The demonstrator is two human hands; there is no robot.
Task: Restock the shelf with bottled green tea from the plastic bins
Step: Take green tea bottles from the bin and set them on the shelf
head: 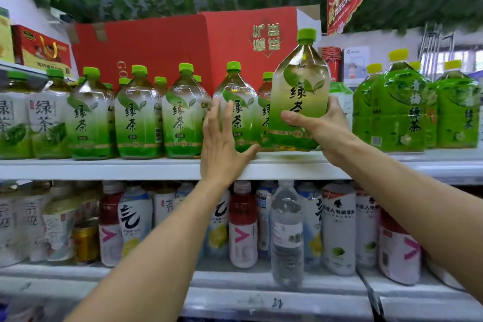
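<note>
While I stood facing the shelf (287,167), its white upper board carried a row of big green tea bottles (138,112), each upright with a light green cap on top and a label reading 绿茶 in dark characters running top to bottom. Behind them sat a red carton (162,44) with gold characters printed upside down, too stylised for me to read. To the right stood the darker green bottles (400,107) with yellow caps, labelled 青梅绿茶. On the lower board were smaller drinks, among them a clear water bottle (287,232) at the front edge and red-topped bottles (243,222) marked with a pink arrowhead.

The green tea bottle (300,91) I was stocking stood at the right end of the row, long axis near vertical, cap leaning slightly to the right, label facing me; its base was at the board, though I could not tell if it touched. My right hand (324,128) gripped its lower body, thumb across the front, fingers curled behind. My left hand (222,138) was released and flat, fingers straight against the neighbouring bottle (240,102), thumb spread toward its base.
</note>
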